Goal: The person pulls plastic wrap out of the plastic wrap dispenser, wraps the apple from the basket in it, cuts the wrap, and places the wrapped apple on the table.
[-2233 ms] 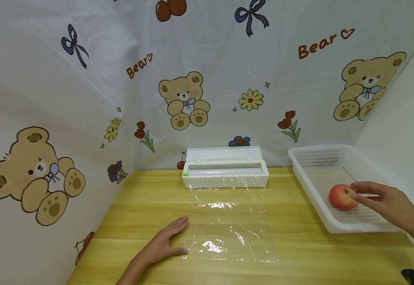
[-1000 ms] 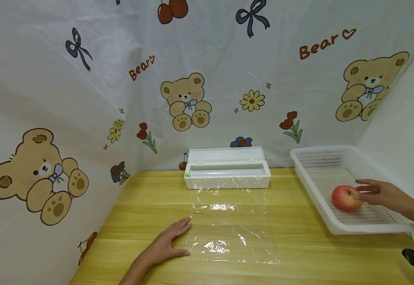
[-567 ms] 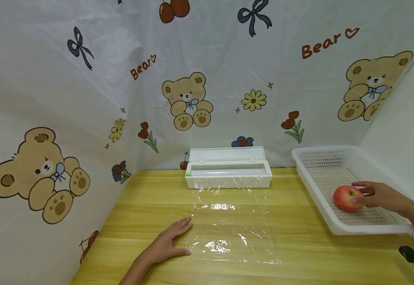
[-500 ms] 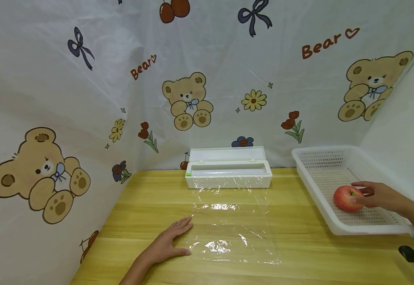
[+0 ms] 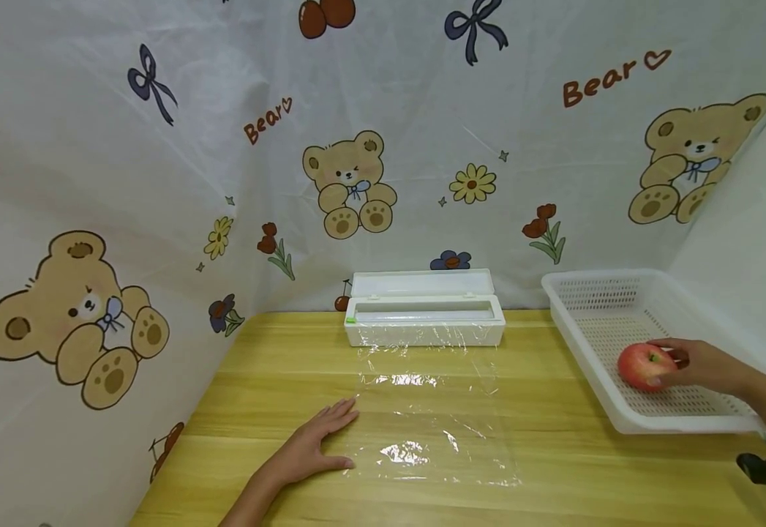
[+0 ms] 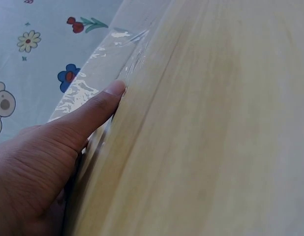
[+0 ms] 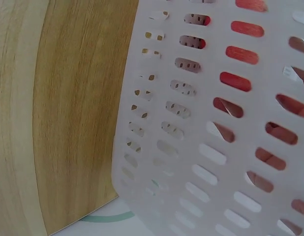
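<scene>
A red apple (image 5: 642,367) sits in the white plastic basket (image 5: 685,424) on the right. My right hand (image 5: 708,366) grips it from the right side, thumb in front and fingers behind. In the right wrist view, the red of the apple (image 7: 242,55) and parts of the hand show through the slotted basket wall (image 7: 201,110). At the left edge of a clear sheet of plastic wrap (image 5: 432,424), my left hand (image 5: 306,448) lies with fingers spread and straight. The left wrist view shows its thumb (image 6: 100,110) pressing the wrap's edge (image 6: 93,73).
The wrap runs from an open white dispenser box (image 5: 425,337) with a roll inside, at the back of the wooden table (image 5: 277,366). A bear-printed cloth (image 5: 409,95) hangs behind and at the left. Something black (image 5: 760,468) shows near my right forearm.
My right hand's fingers have closed in on the apple, from hovering beside it to gripping it. The left hand has stayed on the wrap's edge; the view has shifted slightly.
</scene>
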The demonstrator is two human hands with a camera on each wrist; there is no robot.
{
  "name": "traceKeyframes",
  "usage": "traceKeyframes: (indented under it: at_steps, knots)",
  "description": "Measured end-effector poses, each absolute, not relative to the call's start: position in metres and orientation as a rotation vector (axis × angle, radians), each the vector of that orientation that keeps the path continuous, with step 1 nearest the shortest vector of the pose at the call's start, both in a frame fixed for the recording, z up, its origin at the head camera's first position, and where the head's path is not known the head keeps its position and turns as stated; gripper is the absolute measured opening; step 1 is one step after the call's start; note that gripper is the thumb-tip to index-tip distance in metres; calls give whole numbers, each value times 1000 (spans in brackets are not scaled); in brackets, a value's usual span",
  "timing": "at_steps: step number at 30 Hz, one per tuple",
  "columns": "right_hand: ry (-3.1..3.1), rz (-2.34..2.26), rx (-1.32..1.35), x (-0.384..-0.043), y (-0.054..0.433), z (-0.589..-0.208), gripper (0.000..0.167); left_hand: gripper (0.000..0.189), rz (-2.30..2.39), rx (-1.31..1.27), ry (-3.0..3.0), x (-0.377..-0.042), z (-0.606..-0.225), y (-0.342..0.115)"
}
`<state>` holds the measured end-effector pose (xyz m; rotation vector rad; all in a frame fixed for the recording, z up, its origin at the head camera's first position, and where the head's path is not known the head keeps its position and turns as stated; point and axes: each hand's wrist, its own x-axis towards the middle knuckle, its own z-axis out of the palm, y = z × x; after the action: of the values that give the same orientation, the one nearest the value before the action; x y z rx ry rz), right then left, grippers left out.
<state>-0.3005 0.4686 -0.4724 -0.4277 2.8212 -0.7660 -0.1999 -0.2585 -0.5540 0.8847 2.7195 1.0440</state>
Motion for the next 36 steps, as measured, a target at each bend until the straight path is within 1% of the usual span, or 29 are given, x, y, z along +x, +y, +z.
traceKeyframes:
  at_steps: [8, 13, 21, 28, 36]
  knots:
    - [2805, -805, -343, -297, 466, -468, 74, 88, 1020, 900, 2730, -201, -555, -257]
    - [2847, -785, -264, -294, 465, -461, 80, 87, 1027, 904, 2727, -202, -554, -257]
    - [2972, -751, -212, -288, 460, -442, 86, 88, 1046, 911, 2713, -202, -553, -258]
    - [3039, -790, -247, -277, 447, -419, 84, 88, 1034, 902, 2720, -202, -555, -260]
    - [3063, -829, -297, -264, 418, -399, 83, 88, 1028, 885, 2729, -201, -557, -260]
